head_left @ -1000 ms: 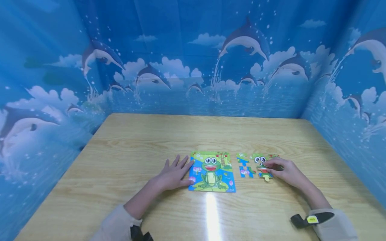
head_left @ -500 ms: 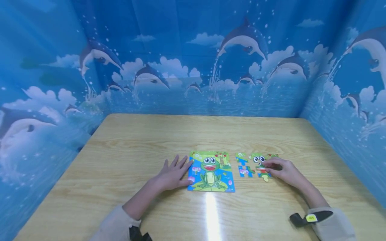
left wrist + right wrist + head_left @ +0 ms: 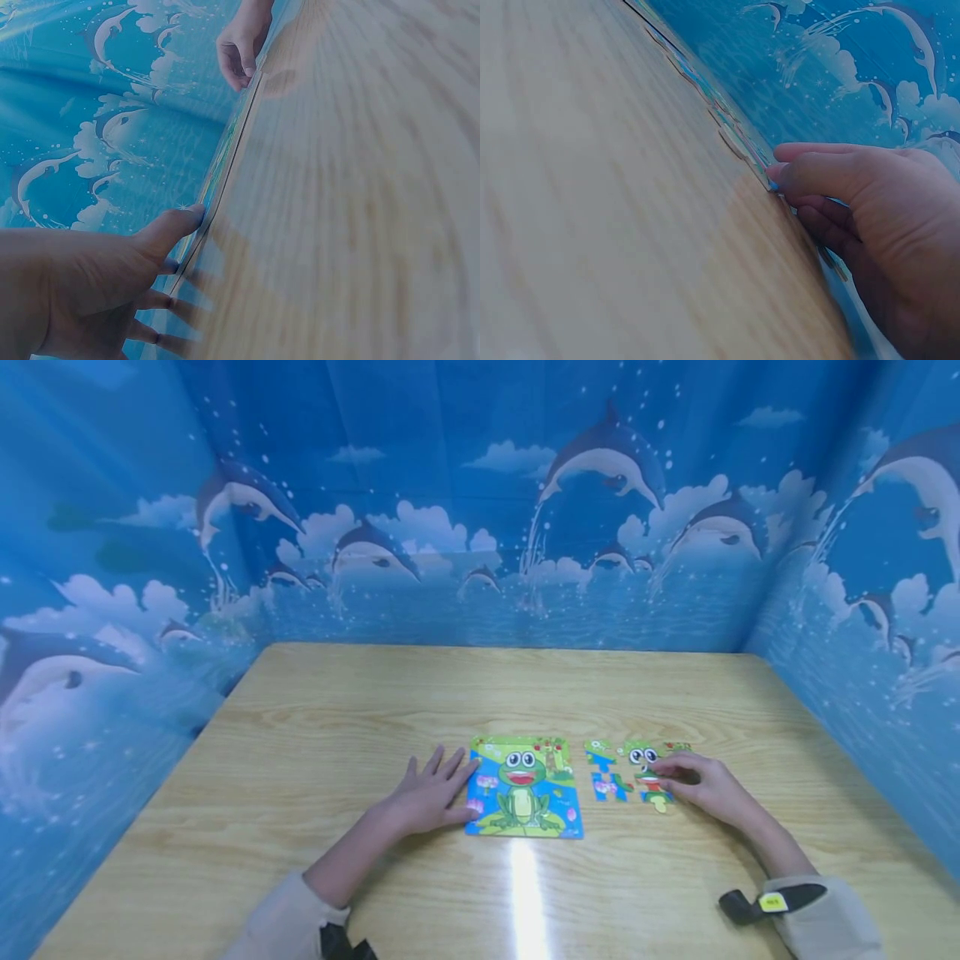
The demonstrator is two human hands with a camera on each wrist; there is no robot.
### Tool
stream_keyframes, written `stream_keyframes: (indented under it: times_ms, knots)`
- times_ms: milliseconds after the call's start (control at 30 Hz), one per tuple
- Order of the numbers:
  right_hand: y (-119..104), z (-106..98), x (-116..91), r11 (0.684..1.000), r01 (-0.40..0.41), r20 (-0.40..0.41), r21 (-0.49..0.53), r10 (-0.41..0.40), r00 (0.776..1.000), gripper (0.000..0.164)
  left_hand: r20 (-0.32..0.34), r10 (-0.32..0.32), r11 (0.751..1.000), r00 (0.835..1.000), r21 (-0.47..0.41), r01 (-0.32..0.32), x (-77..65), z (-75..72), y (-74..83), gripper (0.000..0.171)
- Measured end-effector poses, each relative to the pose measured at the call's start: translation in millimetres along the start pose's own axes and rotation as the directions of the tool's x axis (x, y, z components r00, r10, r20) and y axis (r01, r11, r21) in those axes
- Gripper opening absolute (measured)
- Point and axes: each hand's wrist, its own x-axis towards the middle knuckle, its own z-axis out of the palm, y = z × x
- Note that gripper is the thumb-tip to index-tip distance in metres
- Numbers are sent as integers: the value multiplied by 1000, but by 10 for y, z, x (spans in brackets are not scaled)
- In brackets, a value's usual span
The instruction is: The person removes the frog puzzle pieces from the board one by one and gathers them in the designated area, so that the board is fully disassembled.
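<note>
My left hand [image 3: 427, 793] lies with fingers spread, its thumb [image 3: 184, 221] and a fingertip touching the left edge of a square frog picture board [image 3: 525, 789]. To the right of the board, my right hand [image 3: 701, 783] pinches a puzzle piece [image 3: 652, 782] showing the frog's red mouth between thumb and fingertips, low at the table; the fingers cover part of it. Around it lie loose pieces: one with the frog's eyes [image 3: 642, 754], a blue and green one [image 3: 600, 755], and one with a pink flower [image 3: 609, 787]. In the right wrist view the fingertips [image 3: 776, 172] meet the piece's edge.
A wood-grain table [image 3: 375, 710] carries everything. Another piece with red dots [image 3: 678, 747] lies partly behind the right hand. Blue dolphin-print curtains [image 3: 450, 527] enclose the table at the back and sides. A bright reflection streaks the front of the tabletop.
</note>
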Motion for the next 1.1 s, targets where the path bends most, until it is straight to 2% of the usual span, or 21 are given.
stream_keyframes:
  times_ms: [133,267,300,433,600,733,967,1100]
  knots:
    - [172,34,5,1000,8,0,19,-8,1000,24,2,0,1000,1000,-4,0,-9,-6,3,74]
    - [383,78,28,999,-22,-8,27,22,1000,23,3,-4,1000,1000,-10,4,-21,-10,3,74]
    - [376,75,34,999,-36,-17,19,36,999,22,3,-4,1000,1000,-8,4,-22,-9,1,74]
    - [284,64,64,999,-38,-47,-4,38,998,21,1,-1,1000,1000,-8,1,-13,0,-6,74]
    - [88,88,165,997,82,-56,13,-81,995,20,-4,3,1000,1000,-7,-3,-1,13,-11,75]
    - [-44,164,288,990,131,-20,56,-130,991,19,-6,9,1000,1000,-8,-9,2,11,-16,75]
    - [-271,349,504,985,161,66,56,-165,984,20,-10,22,1000,1000,-3,-22,-2,27,-29,75]
    - [-372,460,597,980,173,122,95,-184,975,21,-15,29,1000,999,10,-29,-4,29,-29,75]
